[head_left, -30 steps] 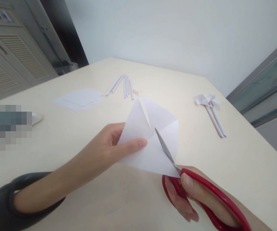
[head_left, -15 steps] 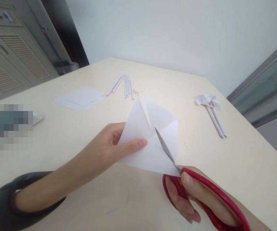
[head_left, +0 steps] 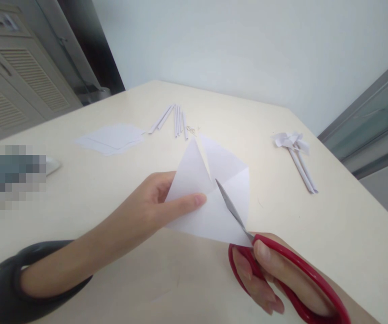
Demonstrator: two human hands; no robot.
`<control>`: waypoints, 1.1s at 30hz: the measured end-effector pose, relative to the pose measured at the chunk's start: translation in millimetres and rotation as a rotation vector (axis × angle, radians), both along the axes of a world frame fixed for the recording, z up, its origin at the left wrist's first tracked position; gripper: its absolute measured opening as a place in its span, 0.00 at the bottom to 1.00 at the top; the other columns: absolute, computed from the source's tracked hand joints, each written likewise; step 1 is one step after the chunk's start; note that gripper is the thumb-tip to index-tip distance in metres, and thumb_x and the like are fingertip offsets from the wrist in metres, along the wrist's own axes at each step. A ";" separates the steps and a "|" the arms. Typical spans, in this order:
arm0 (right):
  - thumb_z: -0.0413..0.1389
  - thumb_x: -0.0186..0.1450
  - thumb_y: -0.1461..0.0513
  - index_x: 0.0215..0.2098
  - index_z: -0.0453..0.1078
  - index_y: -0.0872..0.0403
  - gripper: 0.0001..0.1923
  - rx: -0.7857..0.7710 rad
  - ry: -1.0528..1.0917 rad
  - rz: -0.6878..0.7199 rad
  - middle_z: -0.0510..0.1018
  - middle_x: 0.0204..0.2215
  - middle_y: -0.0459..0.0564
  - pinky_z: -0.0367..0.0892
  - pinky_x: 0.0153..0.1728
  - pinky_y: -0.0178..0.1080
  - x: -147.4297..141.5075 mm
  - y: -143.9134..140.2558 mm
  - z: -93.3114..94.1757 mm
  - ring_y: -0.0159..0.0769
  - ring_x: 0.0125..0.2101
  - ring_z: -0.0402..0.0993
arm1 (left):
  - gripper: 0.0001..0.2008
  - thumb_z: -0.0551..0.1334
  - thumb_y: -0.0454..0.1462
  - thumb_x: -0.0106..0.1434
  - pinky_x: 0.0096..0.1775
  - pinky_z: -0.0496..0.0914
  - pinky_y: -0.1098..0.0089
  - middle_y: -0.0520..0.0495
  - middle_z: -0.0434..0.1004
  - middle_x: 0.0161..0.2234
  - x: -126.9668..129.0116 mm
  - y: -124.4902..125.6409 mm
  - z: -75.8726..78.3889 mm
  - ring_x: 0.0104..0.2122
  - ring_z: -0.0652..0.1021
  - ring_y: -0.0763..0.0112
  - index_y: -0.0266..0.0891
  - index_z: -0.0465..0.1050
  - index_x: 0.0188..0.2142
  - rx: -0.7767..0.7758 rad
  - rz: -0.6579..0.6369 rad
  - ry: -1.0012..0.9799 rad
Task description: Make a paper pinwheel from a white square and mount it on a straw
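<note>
My left hand (head_left: 167, 202) pinches a white square of paper (head_left: 227, 198) at its left side, thumb on top and fingers hidden beneath. A slit runs from the paper's far corner toward its middle, and a fold crease shows on the right. Red-handled scissors (head_left: 234, 211) are in my right hand (head_left: 264, 270), with fingers through the handle loops. One blade lies over the paper from the near right corner, its tip pointing at the middle; the other blade is hidden below the sheet.
White paper sheets (head_left: 109, 139) lie at the left, near several rolled paper sticks (head_left: 178, 120) and a small pile of tiny tan pieces (head_left: 190, 129). Paper pinwheels on sticks (head_left: 298, 153) rest at the right. A pixelated object (head_left: 11, 175) sits at the left edge. A wall (head_left: 248, 49) stands behind.
Almost nothing differs. The scissors' blade tip has shifted very slightly left, and the fingers of my right hand under the handle have moved a little. The paper stays in place.
</note>
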State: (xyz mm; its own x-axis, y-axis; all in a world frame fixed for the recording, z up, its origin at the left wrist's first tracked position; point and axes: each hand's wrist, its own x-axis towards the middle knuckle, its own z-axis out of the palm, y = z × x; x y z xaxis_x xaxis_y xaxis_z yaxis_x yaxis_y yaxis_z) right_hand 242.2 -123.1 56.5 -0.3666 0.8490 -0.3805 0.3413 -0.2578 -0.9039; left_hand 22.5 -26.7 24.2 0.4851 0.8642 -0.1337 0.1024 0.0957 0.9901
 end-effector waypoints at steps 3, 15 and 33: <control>0.43 0.65 0.43 0.20 0.59 0.53 0.26 0.002 0.015 -0.002 0.58 0.15 0.42 0.49 0.20 0.36 -0.9 0.7 -0.9 0.26 0.16 0.52 | 0.03 0.64 0.35 0.53 0.25 0.72 0.73 0.52 0.76 0.25 -0.5 0.1 0.1 0.26 0.77 0.66 0.38 0.74 0.29 -0.007 -0.001 -0.002; 0.41 0.65 0.41 0.19 0.54 0.52 0.28 -0.007 0.097 -0.022 0.61 0.18 0.43 0.53 0.22 0.36 -7.8 2.7 -3.5 0.28 0.19 0.56 | 0.04 0.63 0.36 0.55 0.26 0.73 0.71 0.52 0.75 0.25 0.4 -0.5 3.1 0.27 0.77 0.65 0.37 0.72 0.30 -0.015 -0.025 -0.007; 0.38 0.68 0.45 0.27 0.61 0.54 0.25 -0.037 0.235 -0.102 0.59 0.19 0.42 0.54 0.25 0.36 -10.5 -6.9 -34.1 0.29 0.20 0.54 | 0.06 0.59 0.34 0.61 0.32 0.74 0.70 0.52 0.79 0.32 -9.4 3.4 -8.0 0.33 0.79 0.64 0.41 0.73 0.37 -0.082 -0.104 -0.028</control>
State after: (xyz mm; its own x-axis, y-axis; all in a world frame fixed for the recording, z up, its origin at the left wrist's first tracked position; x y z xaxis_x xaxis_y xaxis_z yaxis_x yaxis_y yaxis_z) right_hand 231.7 -130.0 22.4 -0.3622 0.8730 -0.3266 0.0933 -0.3147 -0.9446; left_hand 13.1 -23.2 16.2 0.5761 0.7958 -0.1867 0.0879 0.1668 0.9821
